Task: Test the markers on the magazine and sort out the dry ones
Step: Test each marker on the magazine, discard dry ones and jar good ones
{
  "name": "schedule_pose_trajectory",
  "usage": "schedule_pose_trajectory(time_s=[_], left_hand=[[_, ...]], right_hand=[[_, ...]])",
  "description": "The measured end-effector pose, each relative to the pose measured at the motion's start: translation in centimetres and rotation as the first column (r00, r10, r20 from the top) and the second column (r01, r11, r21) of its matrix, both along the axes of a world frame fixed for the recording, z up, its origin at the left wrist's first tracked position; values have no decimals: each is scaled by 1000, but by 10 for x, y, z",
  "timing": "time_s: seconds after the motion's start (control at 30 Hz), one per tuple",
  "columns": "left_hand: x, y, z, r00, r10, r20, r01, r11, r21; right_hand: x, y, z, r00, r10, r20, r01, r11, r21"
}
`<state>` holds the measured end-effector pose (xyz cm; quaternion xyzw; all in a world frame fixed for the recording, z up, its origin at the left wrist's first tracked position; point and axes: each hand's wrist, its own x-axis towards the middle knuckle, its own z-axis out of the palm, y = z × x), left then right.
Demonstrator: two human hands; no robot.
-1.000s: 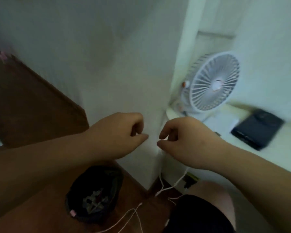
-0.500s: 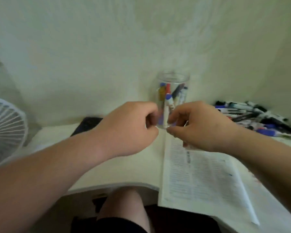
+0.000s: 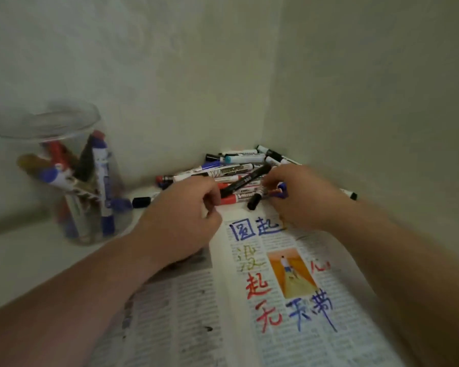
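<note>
Left hand [image 3: 180, 223] curled at top edge of magazine [image 3: 289, 300]; whether it holds something, cannot tell. Right hand [image 3: 302, 200] fingers curled round blue marker [image 3: 282, 190], beside pile [image 3: 236, 168] in corner. Jar [image 3: 64, 181] of markers far left.

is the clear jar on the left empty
No, the clear jar holds several markers standing inside it, with red, blue and black ones among them.

Clear plastic jar [image 3: 9, 134], matt paper magazine [image 3: 183, 313]
</note>
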<state>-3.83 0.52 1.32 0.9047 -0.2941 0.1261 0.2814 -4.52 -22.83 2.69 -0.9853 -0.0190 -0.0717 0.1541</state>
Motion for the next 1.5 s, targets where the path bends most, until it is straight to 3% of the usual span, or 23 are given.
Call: schedule_pose_trajectory(time_s=[0.13,0.5,0.67,0.77,0.87,0.93,1.0,1.07,1.1,1.23,1.33,1.43,1.5], left_hand=[[9,12,-11,997,33,63,-37,997,64],[5,-4,-19,987,-52,149,37,994,98],[-1,-6,-14,994,-48,101,56,996,-74],[-2,-13,-11,996,-84,36,90,969,-228],[2,-15,-16,985,-163,-48,132,911,-391],[4,-15,-19,974,-208,-93,141,871,-471],[5,-15,-20,964,-233,-126,135,842,-523],[8,-13,-20,957,-247,-150,141,851,-505],[9,-12,-22,955,-250,-156,153,872,-465],[9,-12,-23,966,-232,-112,194,941,-277],[7,-11,-19,970,-223,-93,203,961,-187],[2,-11,-17,954,-270,-131,248,955,-161],[-3,-14,-17,941,-284,-184,260,954,-147]], right_hand=[[5,-16,-11,999,18,30,-19,999,42],[10,5,-16,969,231,92,-211,959,-187],[-5,19,-13,838,384,388,-324,922,-213],[-10,28,-15,729,488,480,-390,872,-296],[-13,28,-15,682,495,537,-400,869,-293],[-15,25,-17,705,407,581,-401,904,-146],[-19,26,-18,820,179,544,-388,872,298],[-23,29,-14,908,-8,420,-317,643,697],[-25,29,-12,921,-56,386,-294,551,781],[-30,31,-5,939,-124,322,-235,453,860],[-29,33,-4,963,-7,271,-246,393,886],[-29,31,-10,963,124,239,-266,576,773],[-29,31,-12,954,177,243,-300,624,721]])
